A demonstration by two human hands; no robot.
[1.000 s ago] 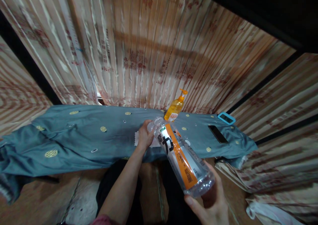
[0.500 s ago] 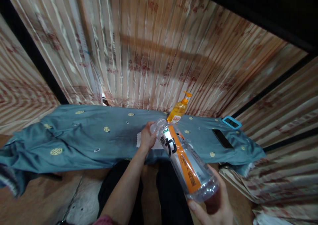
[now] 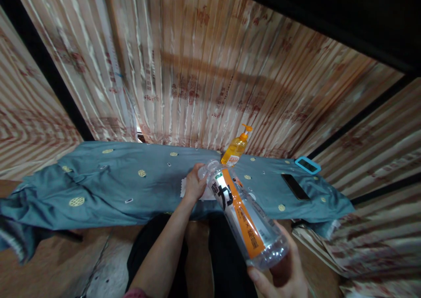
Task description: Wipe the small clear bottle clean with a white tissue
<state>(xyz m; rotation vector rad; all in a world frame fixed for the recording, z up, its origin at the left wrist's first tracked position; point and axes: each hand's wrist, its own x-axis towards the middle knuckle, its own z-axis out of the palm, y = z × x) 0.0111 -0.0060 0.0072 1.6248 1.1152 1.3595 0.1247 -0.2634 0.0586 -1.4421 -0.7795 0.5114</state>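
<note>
My right hand (image 3: 284, 276) grips the base of a clear plastic bottle (image 3: 245, 217) with an orange and white label. The bottle is tilted, its neck pointing away from me. My left hand (image 3: 194, 185) is closed around the bottle's neck and cap, over a white cloth (image 3: 184, 187) lying on the blue-grey sheet (image 3: 108, 188) that covers the table.
An orange pump bottle (image 3: 236, 148) stands at the back of the table. A black phone (image 3: 295, 186) and a blue-framed device (image 3: 307, 164) lie at the right end. Striped curtains hang behind and on both sides. My dark-trousered legs show below.
The view has shifted slightly, and the bottle and both hands sit a little lower and to the right. Both hands keep their hold on the bottle.
</note>
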